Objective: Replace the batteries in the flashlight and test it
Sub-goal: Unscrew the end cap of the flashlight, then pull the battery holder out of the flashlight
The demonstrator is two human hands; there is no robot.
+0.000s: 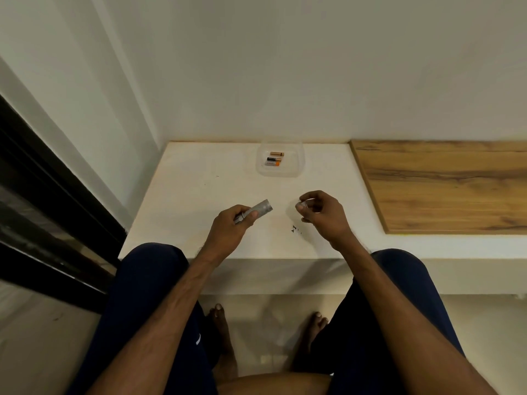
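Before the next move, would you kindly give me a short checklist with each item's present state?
1. Flashlight secure in the left hand grip: ok.
2. Cap off the flashlight, pinched by the right hand: ok.
3. Batteries ready in the tray, three in view: ok.
4. Flashlight emptied of batteries: cannot tell, as its open end does not show the inside.
5. A hand free to pick up a battery: not ok, both hands hold something.
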